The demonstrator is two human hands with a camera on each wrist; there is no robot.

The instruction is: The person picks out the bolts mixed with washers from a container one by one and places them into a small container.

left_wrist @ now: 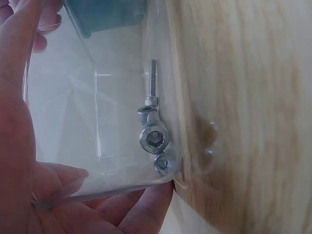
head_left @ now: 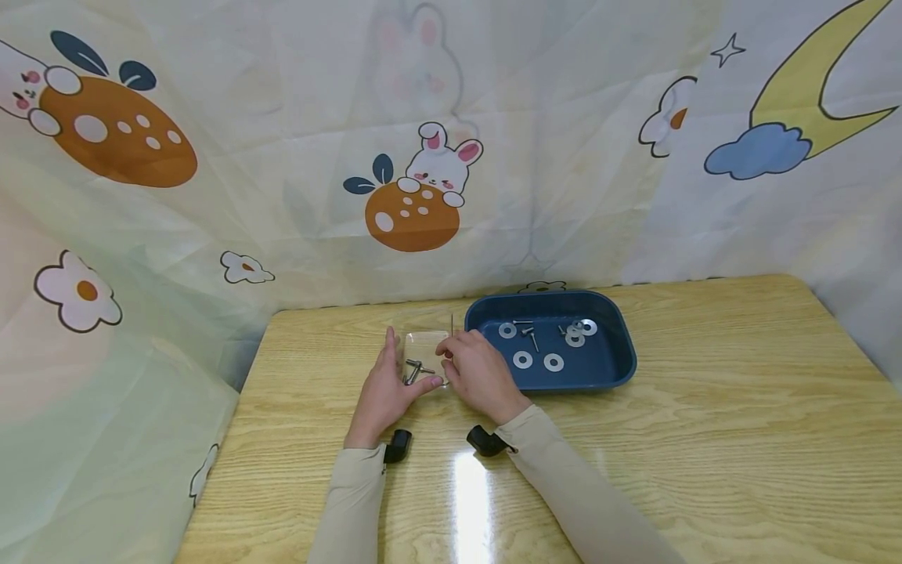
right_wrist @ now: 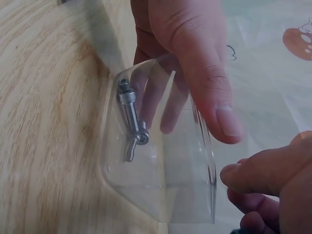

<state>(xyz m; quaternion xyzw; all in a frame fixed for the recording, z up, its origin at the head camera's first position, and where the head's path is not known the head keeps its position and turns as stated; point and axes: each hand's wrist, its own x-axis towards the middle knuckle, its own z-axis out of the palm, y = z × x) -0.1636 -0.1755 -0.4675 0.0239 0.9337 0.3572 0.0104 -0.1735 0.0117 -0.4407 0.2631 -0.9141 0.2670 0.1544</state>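
A clear plastic box (head_left: pixel 426 342) stands on the table with several metal socket-head screws (left_wrist: pixel 152 80) lying inside along its bottom. My left hand (head_left: pixel 384 398) grips the box from the left, its thumb at the near side and the other fingers behind the wall. Beside the box's right side is my right hand (head_left: pixel 485 377), with loosely bent fingers. Seen from the right wrist, those fingers (right_wrist: pixel 263 168) are apart from the box rim and nothing shows between them. Part of the box is hidden behind both hands in the head view.
A dark blue tray (head_left: pixel 599 364) sits right of the box, close to my right hand. Flat washers (head_left: pixel 523 359) and several screws (head_left: pixel 534 343) lie scattered in it. The wooden table (head_left: pixel 740 392) runs back to a printed cloth (head_left: pixel 296 196).
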